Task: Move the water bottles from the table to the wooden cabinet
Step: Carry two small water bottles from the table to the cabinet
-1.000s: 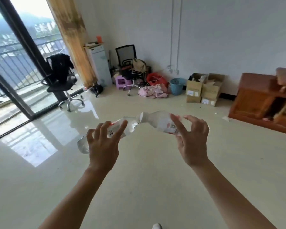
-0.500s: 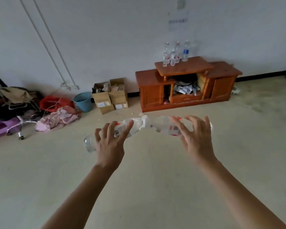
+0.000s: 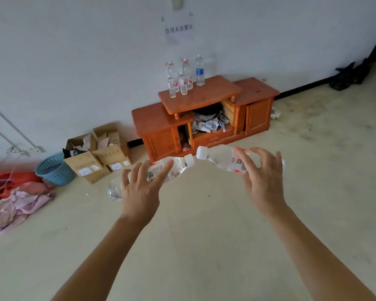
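My left hand (image 3: pixel 140 187) grips a clear water bottle (image 3: pixel 174 166) lying sideways, its white cap pointing right. My right hand (image 3: pixel 262 181) grips a second clear bottle (image 3: pixel 220 157) with a red-and-white label, cap pointing left toward the first cap. Both bottles hang above the floor in front of me. Ahead, against the white wall, stands the orange wooden cabinet (image 3: pixel 200 98). Several water bottles (image 3: pixel 183 80) stand upright on the left rear of its raised top shelf.
Open cardboard boxes (image 3: pixel 100 155) and a blue basket (image 3: pixel 53 169) sit left of the cabinet by the wall. Red bags and pink cloth (image 3: pixel 15 205) lie at far left. A paper sign (image 3: pixel 178 29) hangs above the cabinet. Dark items (image 3: pixel 350 76) lie at far right.
The view has swung right from the balcony door and chairs to the cabinet, which is now nearer and centred. Both hands keep holding their bottles in the same pose.
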The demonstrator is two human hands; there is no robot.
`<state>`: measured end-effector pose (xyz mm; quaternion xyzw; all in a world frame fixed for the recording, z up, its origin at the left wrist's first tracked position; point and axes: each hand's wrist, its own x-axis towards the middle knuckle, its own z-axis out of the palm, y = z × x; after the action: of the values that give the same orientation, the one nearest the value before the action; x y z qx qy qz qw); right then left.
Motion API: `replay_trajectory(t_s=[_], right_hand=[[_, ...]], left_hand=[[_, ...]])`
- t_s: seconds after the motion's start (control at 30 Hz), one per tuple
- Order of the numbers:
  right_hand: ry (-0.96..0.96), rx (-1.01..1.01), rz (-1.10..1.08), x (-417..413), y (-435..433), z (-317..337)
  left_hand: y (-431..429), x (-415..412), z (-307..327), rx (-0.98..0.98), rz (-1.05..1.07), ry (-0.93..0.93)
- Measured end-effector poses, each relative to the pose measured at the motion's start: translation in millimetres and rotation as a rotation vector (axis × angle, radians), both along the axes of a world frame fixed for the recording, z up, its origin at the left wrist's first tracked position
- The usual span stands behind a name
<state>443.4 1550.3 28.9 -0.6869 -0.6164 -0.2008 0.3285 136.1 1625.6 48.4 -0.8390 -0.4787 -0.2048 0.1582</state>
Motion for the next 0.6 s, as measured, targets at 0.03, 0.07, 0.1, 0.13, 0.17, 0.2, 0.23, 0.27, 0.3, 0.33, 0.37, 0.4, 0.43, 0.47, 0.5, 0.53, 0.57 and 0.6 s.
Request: replay_trajectory(t_s=[0.03, 0.07, 0.1, 0.13, 0.17, 0.2, 0.23, 0.27, 0.3, 0.33, 0.37, 0.4, 0.43, 0.47, 0.5, 0.53, 0.57, 0.6], right_hand=[[-0.012, 0.006, 0.006, 6.5, 15.3, 3.6], [-0.004, 0.007, 0.009, 11.7, 30.1, 6.3], [-0.007, 0.013, 0.028, 21.7, 64.0, 7.3], [-0.002, 0.020, 0.043, 26.1, 83.9, 9.6], [-0.014, 0.018, 0.058, 31.3, 111.3, 8.9], [-0.006, 0.024, 0.069, 34.9, 137.5, 8.5], [-0.016, 0.038, 0.069, 37.4, 165.1, 7.7], [-0.026, 0.050, 0.075, 40.4, 191.3, 7.7], [-0.045, 0.052, 0.081, 44.7, 219.7, 7.1], [-0.048, 0.052, 0.082, 47.1, 248.2, 5.4], [-0.060, 0.064, 0.084, 50.9, 276.7, 5.6], [-0.068, 0.068, 0.086, 54.8, 303.3, 7.2], [-0.074, 0.069, 0.083, 60.1, 329.4, 9.5], [-0.077, 0.064, 0.078, 64.0, 351.2, 11.4], [-0.089, 0.065, 0.072, 70.3, 373.5, 14.0], [-0.097, 0.063, 0.072, 77.6, 388.2, 16.2], [-0.111, 0.064, 0.072, 89.0, 407.0, 19.9], [-0.110, 0.056, 0.059, 98.1, 423.5, 23.6]], left_hand=[[14.1, 4.7, 2.1, 0.014, 0.012, 0.004], [29.8, 7.6, 1.2, 0.014, 0.016, -0.009], [61.4, 15.7, -0.5, 0.005, 0.031, -0.011], [79.3, 19.7, -2.2, 0.007, 0.032, -0.022], [103.7, 25.2, -5.2, -0.007, 0.038, -0.018], [128.5, 29.4, -9.9, -0.017, 0.038, -0.035], [153.6, 34.7, -12.5, -0.024, 0.049, -0.040], [178.9, 39.6, -16.3, -0.017, 0.042, -0.054], [207.4, 45.4, -19.4, -0.012, 0.039, -0.055], [237.3, 52.0, -23.9, -0.003, 0.032, -0.069], [266.8, 59.6, -25.3, -0.002, 0.034, -0.078], [295.5, 66.7, -26.4, -0.007, 0.022, -0.086], [325.3, 75.5, -24.0, -0.021, 0.011, -0.088], [350.8, 84.6, -23.5, -0.020, 0.001, -0.103], [377.1, 95.4, -18.7, -0.037, -0.007, -0.110], [397.1, 103.5, -17.4, -0.028, -0.024, -0.115], [420.2, 114.5, -12.6, -0.031, -0.046, -0.105], [441.2, 125.9, -8.3, -0.029, -0.065, -0.099]])
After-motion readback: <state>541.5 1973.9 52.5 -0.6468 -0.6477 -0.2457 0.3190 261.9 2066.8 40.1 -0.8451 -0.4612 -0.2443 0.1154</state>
